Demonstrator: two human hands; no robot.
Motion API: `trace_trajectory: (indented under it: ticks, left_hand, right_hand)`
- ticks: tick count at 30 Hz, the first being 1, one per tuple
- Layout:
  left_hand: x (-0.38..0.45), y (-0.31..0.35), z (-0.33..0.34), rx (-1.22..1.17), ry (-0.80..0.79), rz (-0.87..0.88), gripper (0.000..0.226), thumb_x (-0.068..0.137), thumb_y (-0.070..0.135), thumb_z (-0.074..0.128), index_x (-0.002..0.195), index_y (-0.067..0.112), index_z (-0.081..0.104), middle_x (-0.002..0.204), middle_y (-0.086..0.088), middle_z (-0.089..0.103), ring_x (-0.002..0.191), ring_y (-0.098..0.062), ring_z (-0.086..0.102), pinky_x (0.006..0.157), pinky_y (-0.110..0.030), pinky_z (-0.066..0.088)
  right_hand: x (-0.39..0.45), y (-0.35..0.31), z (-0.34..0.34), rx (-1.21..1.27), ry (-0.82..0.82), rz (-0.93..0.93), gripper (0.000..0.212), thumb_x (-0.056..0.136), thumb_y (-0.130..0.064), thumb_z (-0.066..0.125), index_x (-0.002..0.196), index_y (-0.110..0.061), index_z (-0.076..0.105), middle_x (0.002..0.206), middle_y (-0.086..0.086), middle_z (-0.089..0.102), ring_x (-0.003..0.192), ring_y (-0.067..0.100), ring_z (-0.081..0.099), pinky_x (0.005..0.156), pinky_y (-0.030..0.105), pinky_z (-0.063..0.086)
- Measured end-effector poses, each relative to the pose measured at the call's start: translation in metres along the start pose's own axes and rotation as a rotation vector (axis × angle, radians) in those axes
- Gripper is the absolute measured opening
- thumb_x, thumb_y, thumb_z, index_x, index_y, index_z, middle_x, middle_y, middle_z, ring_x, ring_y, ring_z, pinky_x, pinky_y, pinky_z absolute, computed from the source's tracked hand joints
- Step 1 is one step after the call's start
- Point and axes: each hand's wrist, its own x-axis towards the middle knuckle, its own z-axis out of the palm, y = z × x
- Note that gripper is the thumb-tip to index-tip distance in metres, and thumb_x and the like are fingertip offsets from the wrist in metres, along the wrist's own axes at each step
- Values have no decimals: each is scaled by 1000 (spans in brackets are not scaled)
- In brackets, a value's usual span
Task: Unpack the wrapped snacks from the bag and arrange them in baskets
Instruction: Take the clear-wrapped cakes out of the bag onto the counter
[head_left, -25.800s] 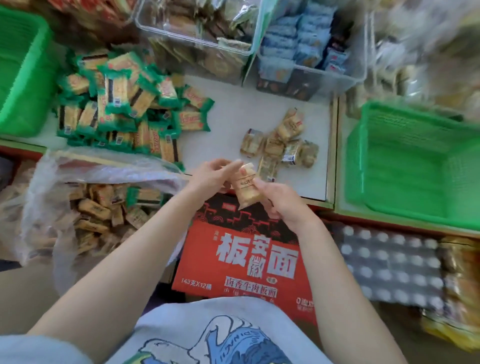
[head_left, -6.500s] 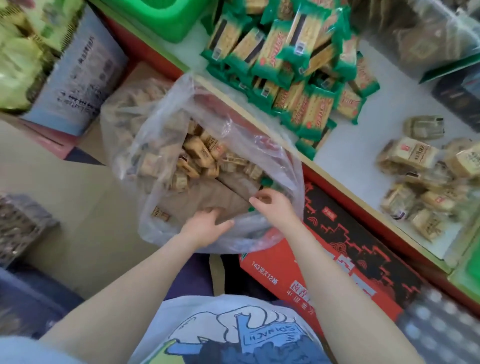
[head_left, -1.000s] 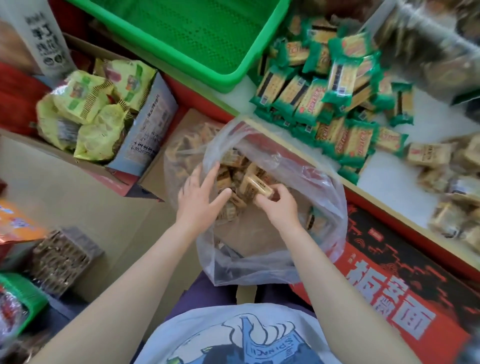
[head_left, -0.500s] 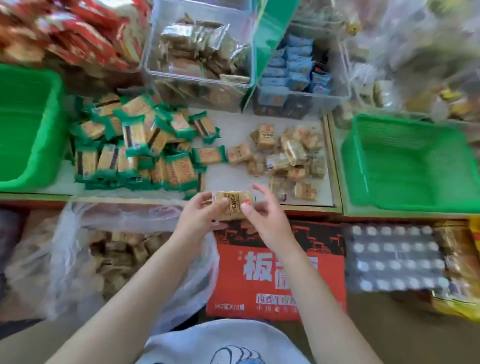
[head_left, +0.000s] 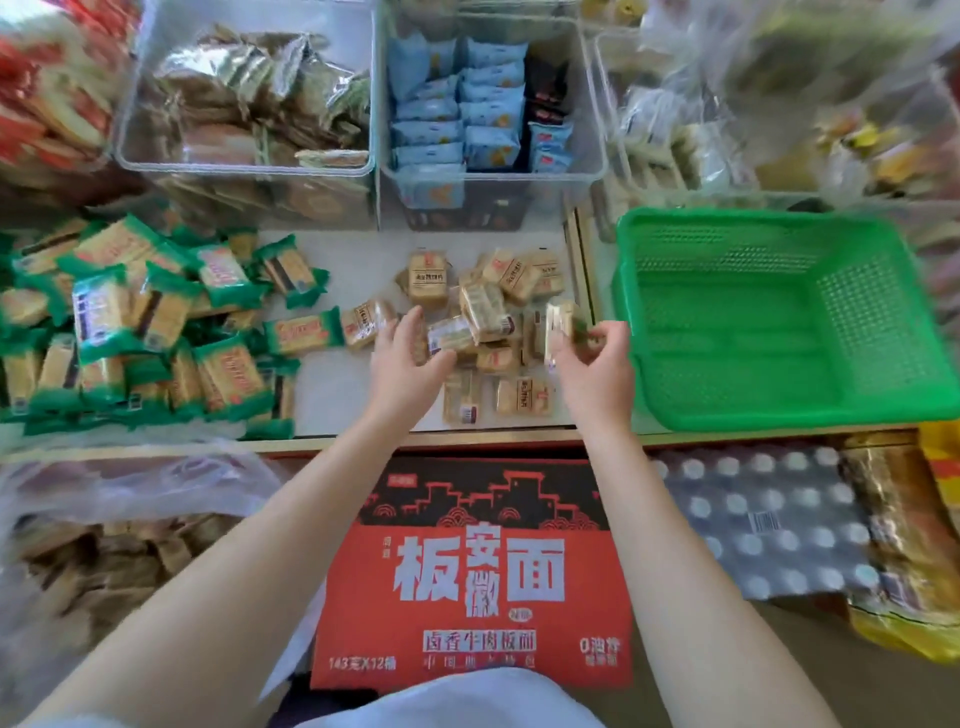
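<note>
- On the white shelf, tan snacks lay heaped beside the green basket, which held nothing.
- The right hand pinched one tan packet; the left hand hovered with fingers loose.
- The clear bag below held more.
- Two clear bins behind held wrapped packets.

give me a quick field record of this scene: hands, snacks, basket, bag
left hand: open, over the tan snack pile, holds nothing
right hand: pinches one tan snack
green snacks: heaped at shelf left
basket: green, at the right, no snacks inside
bag: clear plastic, lower left, tan snacks inside
red box: below the shelf edge
</note>
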Motion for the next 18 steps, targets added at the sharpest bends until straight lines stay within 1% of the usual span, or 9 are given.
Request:
trace_trajectory:
  ticks: [1,3,5,7,9,10,13,16,18]
  left_hand:
    - [12,-2,4,65,9,-10,74,93,39,65,156,33,27,165,-4,15,151,-27,15,122,-50,19]
    - [31,-3,12,221,-6,-65,84,88,55,65,157,40,19,168,-4,-3,154,-34,-4,121,-58,9]
    - [41,-3,18,405,6,-118,98,80,74,62,157,45,10,167,-7,-13,151,-41,-13,118,-64,3]
    - [49,-7,17,511,65,-181,112,69,86,58,157,45,1,166,-11,-18,150,-45,-14,117,-67,1]
    - [57,-14,10,490,88,-249,125,61,90,59,157,42,-4,166,-13,-17,151,-44,-11,118,-68,4]
    - [61,-19,6,436,70,-273,130,57,90,61,157,41,-5,166,-13,-14,152,-42,-7,118,-67,8]
    - [68,-25,5,234,2,-242,127,60,84,65,159,38,0,167,-13,-6,153,-37,7,121,-58,18]
    - [66,-24,16,138,8,-165,112,71,81,62,159,40,7,167,-11,4,153,-32,13,121,-56,20]
    - [64,-25,20,107,-9,-163,104,74,80,61,157,44,11,167,-11,5,153,-31,11,120,-55,17]
  right_hand:
    - [18,2,7,-5,25,-6,29,95,-36,64,109,-19,45,95,-8,61,85,17,64,56,17,38]
    - [49,10,25,-78,-54,-11,30,96,-30,63,119,-18,48,110,1,61,95,20,62,65,21,43]
    - [65,21,42,-168,-240,-4,47,95,-27,62,138,-18,45,133,7,55,114,20,57,87,28,47]
    - [68,31,50,-224,-338,-9,63,96,-32,58,153,-23,32,152,6,39,134,24,43,108,39,40]
    - [66,42,53,-265,-351,4,73,95,-46,53,157,-33,18,163,2,23,146,31,28,116,51,31]
    - [64,46,55,-261,-368,20,78,93,-56,52,157,-38,12,165,1,17,148,34,21,117,56,28]
    - [55,52,65,-207,-418,30,103,79,-80,54,156,-44,-4,167,6,5,151,40,9,118,63,21]
    - [48,49,77,-282,-423,-23,127,66,-82,65,154,-42,-18,166,12,-5,151,41,-1,121,62,10]
    - [50,47,85,-311,-384,-50,133,64,-80,69,154,-41,-21,166,15,-3,150,43,-1,121,62,9]
